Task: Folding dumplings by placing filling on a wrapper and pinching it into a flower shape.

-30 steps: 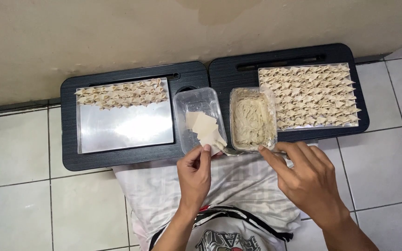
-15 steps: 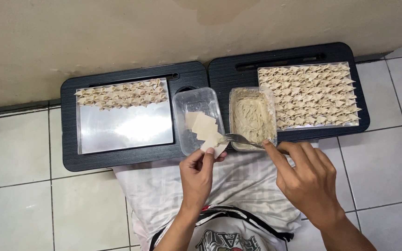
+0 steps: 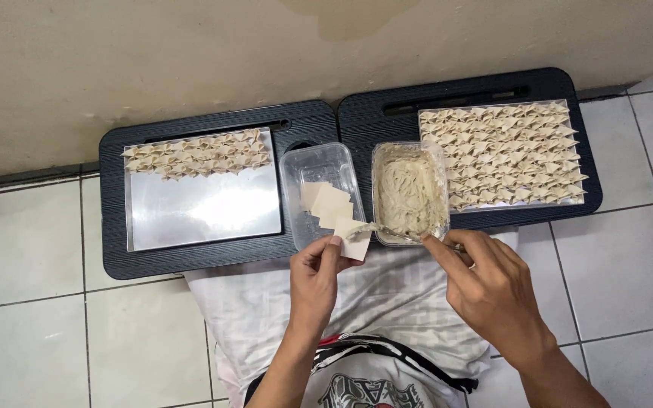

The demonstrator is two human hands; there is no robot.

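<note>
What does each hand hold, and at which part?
The left hand pinches a square pale dough wrapper at its lower left edge. The right hand holds a thin metal spoon by its handle end, with the tip over the wrapper.

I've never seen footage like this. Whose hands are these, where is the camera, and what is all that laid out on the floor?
The camera sits on a person's head and looks straight down, so these are that person's own bare hands. The left hand holds a square wrapper. The right hand holds a spoon whose tip lies over that wrapper. Ahead, on the tiled floor, lie two black trays. The left one carries a metal sheet with a row of folded dumplings; the right one is nearly covered with them. Between them stand two clear tubs: one with a wrapper stack, one with pale filling.
</note>
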